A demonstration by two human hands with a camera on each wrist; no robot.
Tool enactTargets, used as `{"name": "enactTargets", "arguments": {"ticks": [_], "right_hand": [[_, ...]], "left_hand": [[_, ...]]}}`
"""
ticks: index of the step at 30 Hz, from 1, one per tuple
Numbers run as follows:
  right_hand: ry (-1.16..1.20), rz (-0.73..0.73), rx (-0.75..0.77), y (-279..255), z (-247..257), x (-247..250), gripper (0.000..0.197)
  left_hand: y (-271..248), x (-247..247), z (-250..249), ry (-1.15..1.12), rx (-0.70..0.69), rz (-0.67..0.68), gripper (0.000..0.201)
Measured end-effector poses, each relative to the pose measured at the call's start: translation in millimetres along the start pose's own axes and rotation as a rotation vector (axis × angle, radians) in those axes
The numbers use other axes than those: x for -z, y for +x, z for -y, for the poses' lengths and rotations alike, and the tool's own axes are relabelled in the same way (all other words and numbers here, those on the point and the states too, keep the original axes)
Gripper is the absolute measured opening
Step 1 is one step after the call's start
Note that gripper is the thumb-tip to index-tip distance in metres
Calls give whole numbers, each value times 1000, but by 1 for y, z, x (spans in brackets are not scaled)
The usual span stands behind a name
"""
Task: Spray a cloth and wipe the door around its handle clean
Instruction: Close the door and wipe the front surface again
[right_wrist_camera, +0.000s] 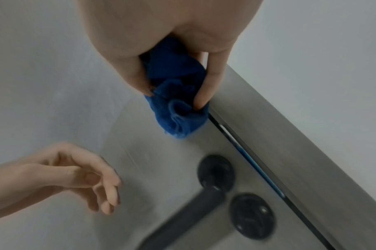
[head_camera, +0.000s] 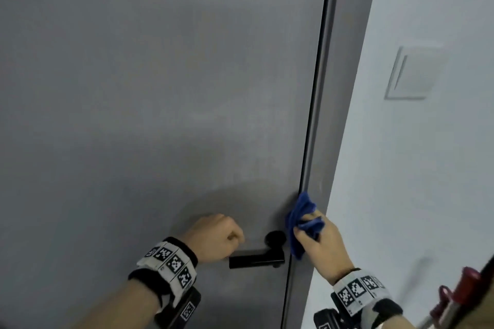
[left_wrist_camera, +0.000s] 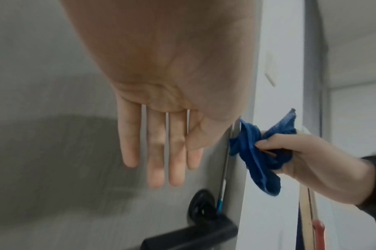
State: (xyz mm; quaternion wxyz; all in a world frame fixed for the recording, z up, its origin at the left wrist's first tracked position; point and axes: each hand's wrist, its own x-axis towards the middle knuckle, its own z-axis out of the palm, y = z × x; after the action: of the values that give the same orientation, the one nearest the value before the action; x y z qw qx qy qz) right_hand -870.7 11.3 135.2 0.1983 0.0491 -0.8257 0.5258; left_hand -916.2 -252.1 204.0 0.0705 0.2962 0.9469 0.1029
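Observation:
A grey door (head_camera: 160,88) fills the head view, with a black lever handle (head_camera: 256,259) low near its right edge. My right hand (head_camera: 320,246) grips a bunched blue cloth (head_camera: 299,219) and holds it against the door's edge just above the handle's round rose (head_camera: 275,238). In the right wrist view, thumb and fingers pinch the cloth (right_wrist_camera: 178,115) above the rose (right_wrist_camera: 215,172). My left hand (head_camera: 216,238) hangs empty just left of the handle, close to the door. Its fingers (left_wrist_camera: 161,160) are relaxed and hold nothing.
The grey door frame (head_camera: 336,115) runs along the door's right edge, with a white wall (head_camera: 427,168) beyond it carrying a white switch plate (head_camera: 414,72). A second black round plate (right_wrist_camera: 252,216) sits below the lever. A red-handled object (head_camera: 459,294) stands at the lower right.

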Motion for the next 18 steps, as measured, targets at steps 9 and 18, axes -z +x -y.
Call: {"name": "enactTargets", "arguments": {"ticks": [9, 18], "right_hand": [[40, 104, -104, 8, 151, 19, 26], [21, 74, -157, -31, 177, 0, 11]], "left_hand": [[-66, 105, -7, -431, 100, -46, 24], [-104, 100, -12, -537, 94, -139, 29]]}}
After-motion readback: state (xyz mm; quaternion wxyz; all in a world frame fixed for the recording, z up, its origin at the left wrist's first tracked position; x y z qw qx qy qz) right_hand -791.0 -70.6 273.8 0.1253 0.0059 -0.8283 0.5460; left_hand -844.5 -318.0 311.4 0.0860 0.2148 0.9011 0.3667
